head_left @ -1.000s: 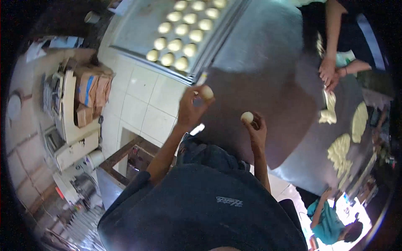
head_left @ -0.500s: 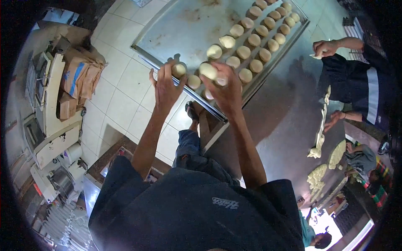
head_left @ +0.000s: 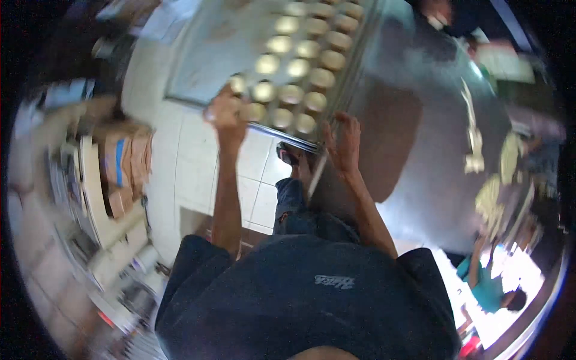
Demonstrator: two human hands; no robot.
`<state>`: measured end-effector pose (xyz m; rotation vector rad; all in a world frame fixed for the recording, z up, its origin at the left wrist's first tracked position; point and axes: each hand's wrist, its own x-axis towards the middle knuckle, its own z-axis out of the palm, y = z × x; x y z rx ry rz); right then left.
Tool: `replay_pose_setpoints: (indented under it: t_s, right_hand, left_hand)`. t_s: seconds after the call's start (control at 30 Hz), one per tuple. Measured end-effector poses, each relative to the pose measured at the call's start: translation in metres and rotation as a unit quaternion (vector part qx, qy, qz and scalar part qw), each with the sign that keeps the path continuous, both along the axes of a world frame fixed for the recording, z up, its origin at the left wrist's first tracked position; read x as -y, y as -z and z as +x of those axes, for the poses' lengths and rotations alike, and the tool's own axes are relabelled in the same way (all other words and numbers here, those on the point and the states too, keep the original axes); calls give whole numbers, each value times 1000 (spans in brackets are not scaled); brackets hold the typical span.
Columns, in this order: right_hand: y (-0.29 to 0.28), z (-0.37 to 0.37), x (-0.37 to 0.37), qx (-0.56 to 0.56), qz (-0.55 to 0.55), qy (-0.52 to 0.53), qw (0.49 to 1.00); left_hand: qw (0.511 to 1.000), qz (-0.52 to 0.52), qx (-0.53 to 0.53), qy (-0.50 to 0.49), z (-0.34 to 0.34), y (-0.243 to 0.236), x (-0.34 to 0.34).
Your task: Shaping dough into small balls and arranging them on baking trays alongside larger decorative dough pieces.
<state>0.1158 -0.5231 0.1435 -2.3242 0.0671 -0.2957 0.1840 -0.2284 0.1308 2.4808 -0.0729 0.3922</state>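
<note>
Round, pale dough balls (head_left: pixel 298 66) stand in rows on a metal tray (head_left: pixel 207 66) ahead of me. My left hand (head_left: pixel 227 114) is over the tray's near edge at its left, with its fingers bent and smeared by motion. Right at its fingertips is one dough ball (head_left: pixel 237 83); I cannot tell whether the fingers grip it or only touch it. Another dough ball (head_left: pixel 255 111) lies just beside that hand. My right hand (head_left: pixel 344 143) is at the tray's near right corner, fingers raised and apart, holding nothing.
A dark metal worktable (head_left: pixel 432 144) extends to the right of the tray. On it lie a long dough strip (head_left: pixel 472 129) and flattened dough pieces (head_left: pixel 491 201). A person in a green top (head_left: pixel 487 288) is at the lower right. Brown paper sacks (head_left: pixel 133 156) stand at the left.
My right hand has let go of the dough ball it held and drawn back to the tray's right corner. My left hand is still by the near edge. The whole view has swung.
</note>
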Motion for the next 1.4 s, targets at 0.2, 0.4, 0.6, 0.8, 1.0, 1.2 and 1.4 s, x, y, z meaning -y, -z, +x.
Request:
replay_pose_setpoints:
  t_s: [0.2,0.4,0.6,0.8,1.0,1.2,1.4]
  right_hand:
    - [38,-168,191,-78,99,331,935]
    - [70,-237,403,-25,199,550,811]
    - [102,-138,617,24,34,495,868]
    - [73,-94,702,-146,81,195,967]
    - [73,-125,680,-106,106,228,962]
    - [47,-189,616,-34,656,342,672]
    - [31,-305,513,-202,762,341,513]
  left_hand:
    - [982,129,120,-72,-5,-4,50]
    - [998,1,14,57,-127,-10,221]
    - [913,-260,-276,149,-201,-22,413]
    - [857,-236,-324,325,-161,13,628]
    - [869,-321,-280,251,-127,68,809]
    - [674,-321,-617,247,-149,34,787]
    - [586,-449,-672,58,-247,17,663]
